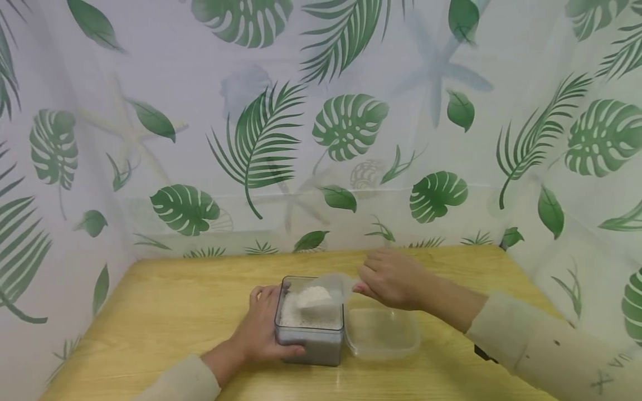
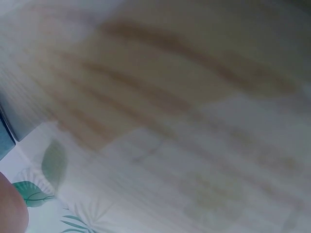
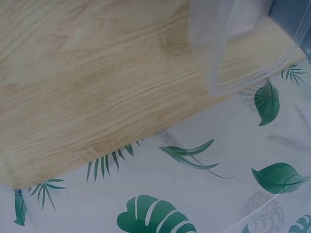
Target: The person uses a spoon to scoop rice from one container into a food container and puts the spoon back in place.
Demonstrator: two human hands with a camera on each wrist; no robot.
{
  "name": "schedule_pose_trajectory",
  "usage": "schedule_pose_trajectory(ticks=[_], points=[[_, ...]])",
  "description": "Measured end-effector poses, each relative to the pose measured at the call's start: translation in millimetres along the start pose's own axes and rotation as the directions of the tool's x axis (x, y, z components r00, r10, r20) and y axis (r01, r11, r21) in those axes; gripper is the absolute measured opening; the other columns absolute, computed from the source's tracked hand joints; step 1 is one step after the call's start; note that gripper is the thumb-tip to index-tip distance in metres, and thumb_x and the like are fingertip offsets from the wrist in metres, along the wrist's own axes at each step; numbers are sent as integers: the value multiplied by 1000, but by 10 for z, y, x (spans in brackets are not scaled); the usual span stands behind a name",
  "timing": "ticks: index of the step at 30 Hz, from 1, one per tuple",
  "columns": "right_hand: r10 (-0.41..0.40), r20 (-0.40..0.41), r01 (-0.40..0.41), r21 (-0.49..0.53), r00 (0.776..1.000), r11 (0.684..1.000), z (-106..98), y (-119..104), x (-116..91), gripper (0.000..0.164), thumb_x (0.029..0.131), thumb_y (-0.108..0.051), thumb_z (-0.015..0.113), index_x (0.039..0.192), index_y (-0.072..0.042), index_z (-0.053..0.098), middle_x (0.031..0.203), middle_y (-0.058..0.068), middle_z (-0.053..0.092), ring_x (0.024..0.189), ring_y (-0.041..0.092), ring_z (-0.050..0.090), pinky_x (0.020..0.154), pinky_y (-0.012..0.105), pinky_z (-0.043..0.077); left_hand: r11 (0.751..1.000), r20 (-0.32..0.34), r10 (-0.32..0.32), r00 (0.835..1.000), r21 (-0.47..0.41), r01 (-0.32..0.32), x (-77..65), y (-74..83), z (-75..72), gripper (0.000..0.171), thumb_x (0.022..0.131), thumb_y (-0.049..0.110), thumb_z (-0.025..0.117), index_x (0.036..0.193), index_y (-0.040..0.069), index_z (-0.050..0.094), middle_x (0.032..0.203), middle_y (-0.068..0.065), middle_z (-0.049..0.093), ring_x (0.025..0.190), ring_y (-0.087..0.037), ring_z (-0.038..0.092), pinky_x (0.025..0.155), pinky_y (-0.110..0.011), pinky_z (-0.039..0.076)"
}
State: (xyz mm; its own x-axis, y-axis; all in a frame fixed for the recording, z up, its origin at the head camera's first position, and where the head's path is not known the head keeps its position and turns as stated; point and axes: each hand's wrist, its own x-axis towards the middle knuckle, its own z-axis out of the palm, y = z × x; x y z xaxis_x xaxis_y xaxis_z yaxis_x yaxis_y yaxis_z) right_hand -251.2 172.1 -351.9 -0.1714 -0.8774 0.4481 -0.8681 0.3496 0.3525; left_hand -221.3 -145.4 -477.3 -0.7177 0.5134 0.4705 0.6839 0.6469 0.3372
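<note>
Head: container [image 1: 316, 348] between left hand [image 1: 264, 327], gripping, and right hand [image 1: 391, 279] with scoop [image 1: 339, 287].

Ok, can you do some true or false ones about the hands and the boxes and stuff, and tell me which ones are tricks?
1. The left hand holds the box. True.
2. The box is empty. False: there is white stuff in it.
3. The right hand holds a clear scoop. True.
4. A clear tub is on the table. True.
5. The clear scoop is lying on the table. False: it is held up over the box.
6. In the head view, the clear tub is left of the box. False: it is on the right of it.
</note>
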Motion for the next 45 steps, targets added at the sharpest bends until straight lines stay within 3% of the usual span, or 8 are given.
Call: schedule_pose_trajectory(ticks=[11, 27, 34, 45], points=[[-15, -95, 17, 20, 995, 1000, -10, 59, -58, 51, 110, -37, 22, 68, -14, 40, 62, -5, 34, 58, 11, 31, 57, 27, 31, 1000, -31, 22, 999, 22, -21, 31, 16, -8, 127, 72, 96, 38, 149, -4, 29, 134, -15, 52, 121, -31, 46, 105, -53, 21], [-16, -124, 15, -8, 992, 1000, -77, 95, -127, 51, 110, -35, 23, 68, -12, 41, 63, -4, 36, 58, 12, 33, 57, 27, 32, 1000, -45, 19, 999, 16, -19, 17, -15, 15, 128, 71, 97, 36, 149, -4, 29, 135, -16, 52, 122, -33, 46, 105, -52, 19], [16, -124, -15, 5, 992, 1000, -124, 112, -287, 51, 110, -37, 24, 68, -14, 40, 64, -5, 33, 60, 10, 30, 58, 26, 31, 999, -46, 40, 998, 19, -40, 12, -5, 48, 126, 72, 96, 37, 149, -4, 30, 130, -15, 53, 119, -31, 47, 104, -53, 21], [73, -121, -72, 15, 990, 997, -168, 188, -595, 48, 110, -38, 26, 70, -15, 41, 66, -6, 33, 63, 9, 28, 60, 26, 31, 1000, -27, 18, 999, 9, -18, 1, 16, 34, 129, 71, 97, 38, 150, -5, 29, 133, -15, 52, 121, -32, 47, 105, -53, 20]])
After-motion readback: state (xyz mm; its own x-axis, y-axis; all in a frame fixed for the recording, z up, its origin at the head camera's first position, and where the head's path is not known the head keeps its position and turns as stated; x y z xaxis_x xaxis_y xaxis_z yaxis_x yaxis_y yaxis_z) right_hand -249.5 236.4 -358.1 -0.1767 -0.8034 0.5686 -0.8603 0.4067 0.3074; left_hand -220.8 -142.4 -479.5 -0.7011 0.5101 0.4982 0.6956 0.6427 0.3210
